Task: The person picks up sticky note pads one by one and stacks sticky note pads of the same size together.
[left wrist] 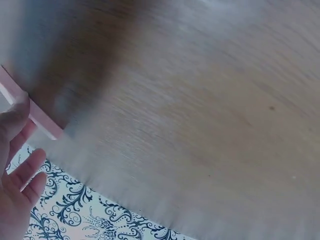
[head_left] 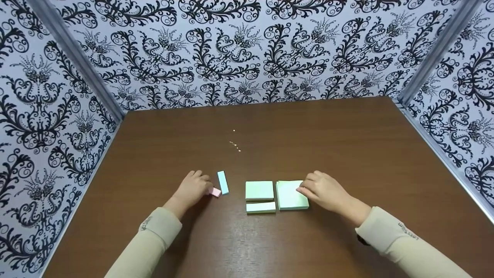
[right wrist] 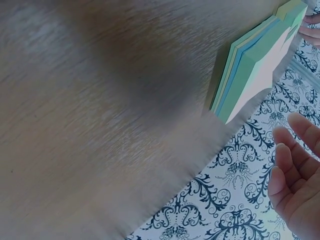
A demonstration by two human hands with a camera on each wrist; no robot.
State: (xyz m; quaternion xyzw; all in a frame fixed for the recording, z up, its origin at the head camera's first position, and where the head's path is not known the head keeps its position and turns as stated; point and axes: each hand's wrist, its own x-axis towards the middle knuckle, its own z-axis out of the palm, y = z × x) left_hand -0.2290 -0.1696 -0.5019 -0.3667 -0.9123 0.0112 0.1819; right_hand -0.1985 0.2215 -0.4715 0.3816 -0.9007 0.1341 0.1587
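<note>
My left hand (head_left: 193, 188) pinches a narrow pink sticky-note pad (head_left: 216, 192). In the left wrist view, thumb and fingers hold this pink strip (left wrist: 47, 122) near its middle. Just right of it, a narrow blue pad (head_left: 223, 182) lies on the table. My right hand (head_left: 324, 192) is at the right edge of a square pale-green sticky-note pad (head_left: 290, 197), its fingers loosely bent around nothing. The right wrist view shows that hand (right wrist: 300, 175) apart from the thick pad stack (right wrist: 250, 82), whose side has green, yellow and blue layers.
Left of the square pad lie a smaller green pad (head_left: 259, 190) and a narrow green pad (head_left: 261, 207) in front of it. Small light specks (head_left: 235, 145) mark the brown table (head_left: 328, 135) farther back. Patterned walls (head_left: 239, 50) enclose the table at the back and sides.
</note>
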